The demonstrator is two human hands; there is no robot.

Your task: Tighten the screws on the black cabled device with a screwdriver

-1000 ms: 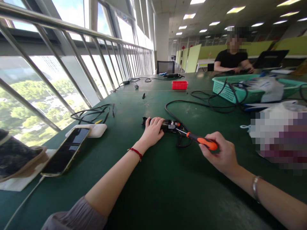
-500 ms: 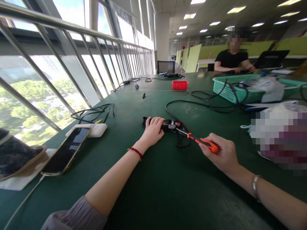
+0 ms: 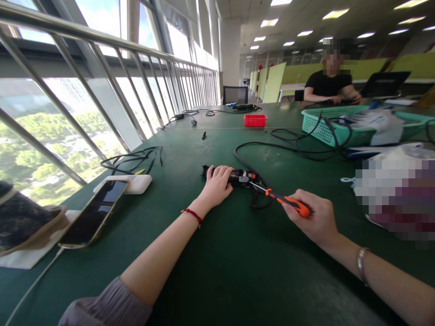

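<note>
My left hand [image 3: 218,182] is wrapped over a black corded device [image 3: 243,178] lying on the green table, and covers its middle. The device's right end is uncovered, with grey and orange parts and thin wires showing; its exact kind I cannot make out. In my right hand [image 3: 314,213] is an orange and black screwdriver [image 3: 288,202], gripped by its handle. The screwdriver slants up to the left, its tip at the exposed right end of the device. Whether the tip sits in a screw is too small to tell.
A black cord [image 3: 251,143] runs from the device towards a green basket [image 3: 319,129] holding bags. Beyond stands a red tray [image 3: 255,120]. A phone [image 3: 91,215] and coiled cables [image 3: 136,163] lie left, beside a railing. A person [image 3: 329,83] sits across the table.
</note>
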